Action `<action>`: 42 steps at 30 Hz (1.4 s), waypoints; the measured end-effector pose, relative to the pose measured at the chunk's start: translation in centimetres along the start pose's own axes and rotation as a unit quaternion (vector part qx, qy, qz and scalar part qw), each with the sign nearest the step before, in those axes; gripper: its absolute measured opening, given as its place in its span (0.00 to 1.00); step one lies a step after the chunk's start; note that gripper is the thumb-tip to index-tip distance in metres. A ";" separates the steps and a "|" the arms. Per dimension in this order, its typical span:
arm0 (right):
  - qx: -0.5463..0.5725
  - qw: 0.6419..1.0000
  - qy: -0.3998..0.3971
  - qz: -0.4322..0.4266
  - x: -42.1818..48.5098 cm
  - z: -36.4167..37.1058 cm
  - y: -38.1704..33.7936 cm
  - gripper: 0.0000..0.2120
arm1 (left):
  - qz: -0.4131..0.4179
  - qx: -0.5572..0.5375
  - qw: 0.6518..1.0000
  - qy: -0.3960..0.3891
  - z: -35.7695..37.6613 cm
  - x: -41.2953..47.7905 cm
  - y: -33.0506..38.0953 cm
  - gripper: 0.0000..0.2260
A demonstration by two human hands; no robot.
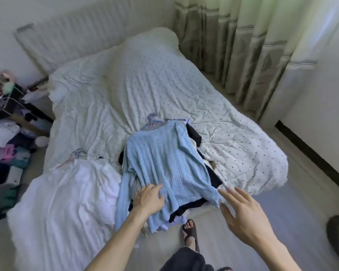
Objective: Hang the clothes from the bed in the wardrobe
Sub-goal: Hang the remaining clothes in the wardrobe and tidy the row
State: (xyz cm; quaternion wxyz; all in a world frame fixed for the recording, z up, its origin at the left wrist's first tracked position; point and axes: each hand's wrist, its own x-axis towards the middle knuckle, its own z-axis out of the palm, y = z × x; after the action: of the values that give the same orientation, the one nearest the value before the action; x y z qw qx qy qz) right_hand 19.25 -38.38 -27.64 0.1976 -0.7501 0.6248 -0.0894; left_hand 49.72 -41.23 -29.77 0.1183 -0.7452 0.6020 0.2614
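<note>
Pale blue openwork-knit sweater [160,163], left grip [149,198] flat on it, right grip [243,216] spread nearby

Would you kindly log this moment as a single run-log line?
left hand: touching blue sweater | right hand: open, near its hem | sweater: atop clothes pile on bed
</note>
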 end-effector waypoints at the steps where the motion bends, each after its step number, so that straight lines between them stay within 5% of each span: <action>1: -0.001 1.000 -0.013 -0.014 0.9 0.2 -0.9 0.21 | -0.012 -0.007 1.000 0.002 0.0 -0.3 -0.9 0.23; 12: -0.040 0.986 -0.145 -0.070 14.3 6.3 -10.4 0.23 | -0.088 -0.056 0.994 -0.039 -1.2 6.5 -12.7 0.21; 23: -0.081 0.955 -0.283 0.022 33.4 16.6 -17.5 0.25 | -0.062 -0.073 0.994 -0.061 -7.2 31.9 -22.9 0.24; 27: -0.107 0.944 -0.308 0.053 39.1 20.9 -17.3 0.29 | -0.088 -0.111 0.990 0.017 -8.2 40.8 -23.5 0.28; 34: -0.120 0.915 -0.368 0.110 40.1 28.3 -15.7 0.30 | -0.070 -0.171 0.982 0.026 -5.4 51.5 -24.5 0.25; 42: -0.088 0.916 -0.366 0.135 40.0 28.3 -15.7 0.30 | -0.041 -0.171 0.982 0.076 -6.6 51.9 -24.0 0.18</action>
State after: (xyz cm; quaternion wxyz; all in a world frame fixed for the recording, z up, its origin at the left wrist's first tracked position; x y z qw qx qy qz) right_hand 52.34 -69.88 -51.36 0.3563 -0.6529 0.6095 0.2742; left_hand 81.57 -81.94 -55.18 -0.0459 -0.7962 0.5247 0.2979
